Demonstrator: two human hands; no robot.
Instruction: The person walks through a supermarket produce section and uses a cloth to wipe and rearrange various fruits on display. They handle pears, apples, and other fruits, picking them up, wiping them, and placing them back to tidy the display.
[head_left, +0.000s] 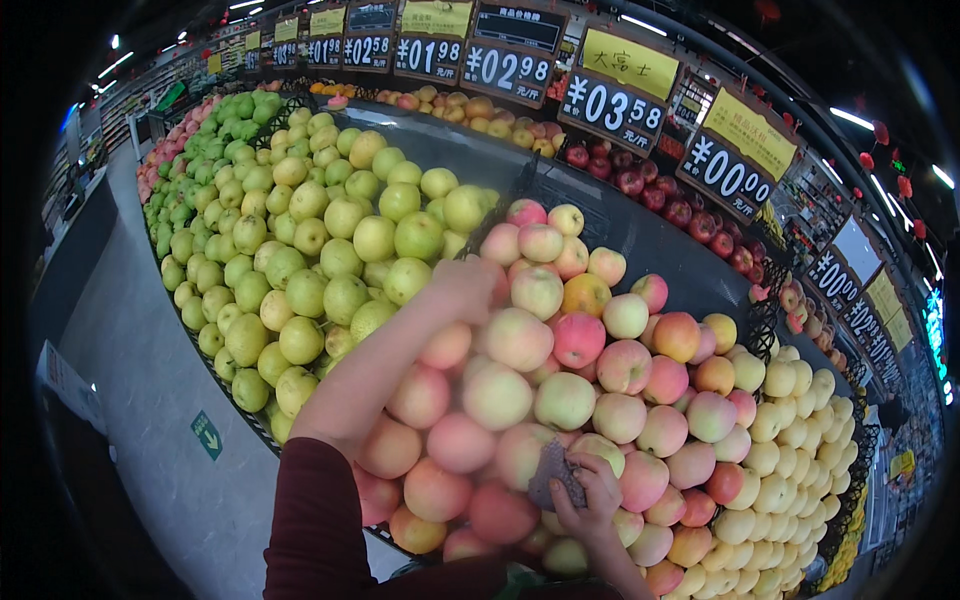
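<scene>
My left hand (466, 289) reaches across to the upper left part of the red-and-yellow apples (577, 339), by the black mesh divider (487, 225). Its fingers are curled at a pink apple, partly hidden and blurred; whether they grip it I cannot tell. Lower down, my right hand (589, 487) holds a crumpled grey-purple cloth (553, 476) over the near apples. The cloth lies against a pale pink apple. Left of the divider are heaped yellow-green pears (341, 259).
Pale yellow pears (780, 450) are piled at the right. Dark red apples (679, 210) line the back shelf beneath price signs (615, 94). Green fruit (240, 112) lies at the far left, and a grey floor (150, 322) runs beside the display.
</scene>
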